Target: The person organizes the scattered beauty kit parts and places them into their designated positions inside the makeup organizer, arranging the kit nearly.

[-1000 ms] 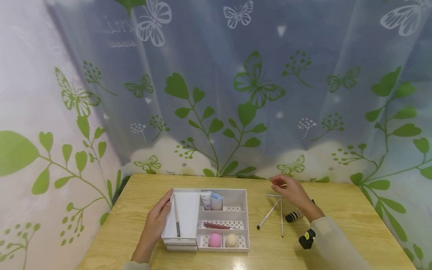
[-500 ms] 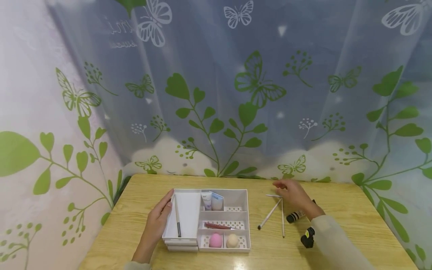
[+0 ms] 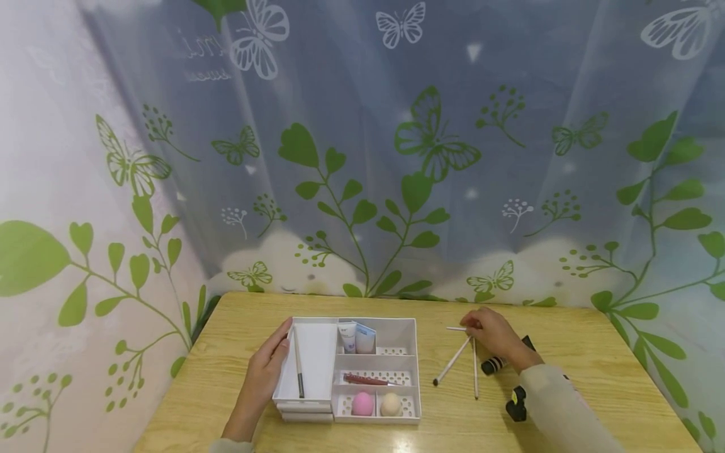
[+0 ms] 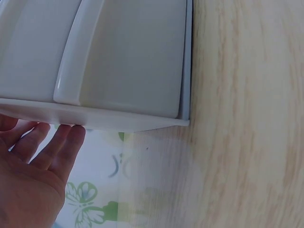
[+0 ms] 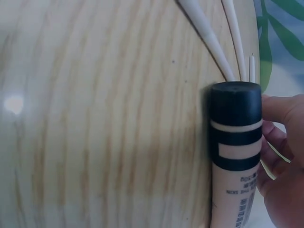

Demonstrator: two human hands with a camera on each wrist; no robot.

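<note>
A white compartment organizer (image 3: 376, 355) stands on the table, and my left hand (image 3: 262, 370) rests along its left side. In the left wrist view, the fingers (image 4: 70, 145) lie nearly straight against its wall (image 4: 118, 120). My right hand (image 3: 498, 335) is low over several slim brushes, its fingertips right at the end of the farthest brush (image 3: 455, 328). A dark-tipped brush (image 3: 451, 361) and a pale brush (image 3: 476, 370) lie close by. In the right wrist view, a black-capped foundation tube (image 5: 235, 142) hides the fingertips, so I cannot tell whether they pinch the brush.
Inside the organizer are a brush (image 3: 299, 365) on the white left section, small tubes (image 3: 355, 338), a red-handled tool (image 3: 365, 379), a pink sponge (image 3: 363, 404) and a beige sponge (image 3: 391, 404). A small black item (image 3: 516, 404) is beside the right sleeve. A patterned curtain (image 3: 351, 251) borders the table.
My right hand has come down and toward me, to the end of the farthest brush. The left hand and the organizer have stayed in place.
</note>
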